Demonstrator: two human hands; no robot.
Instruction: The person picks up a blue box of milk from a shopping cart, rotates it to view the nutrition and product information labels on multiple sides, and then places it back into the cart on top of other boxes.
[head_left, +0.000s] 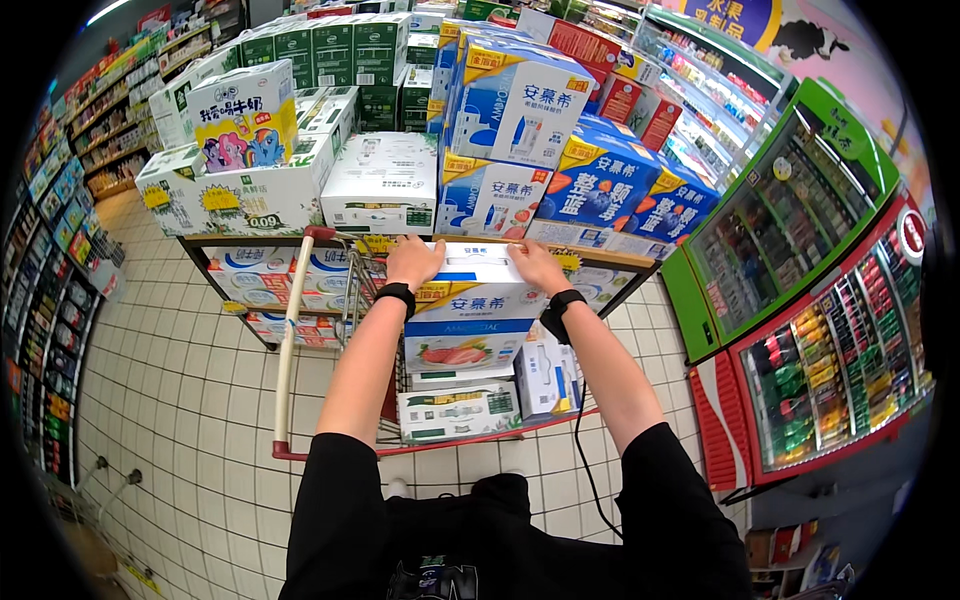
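Note:
A white and blue drink carton (466, 315) with a plastic carry handle on its top is held between my two hands, above the shopping cart. My left hand (415, 262) grips its top left side near the far edge. On the opposite top side, my right hand (538, 266) has its thumb over the edge. The carton's near face bears writing and a picture of red fruit. Beneath it in the cart lie a white carton with green print (459, 414) and, to the right, a white and blue carton (550, 375). Both palms are mostly hidden.
The cart's pale handle (295, 337) runs along the left. Beyond it, a display table (600, 255) bears stacked cartons (517, 105), with more cartons on shelves below. A green fridge (787, 210) and a red drinks cooler (832, 352) stand right; stocked shelves (52, 322) line the left.

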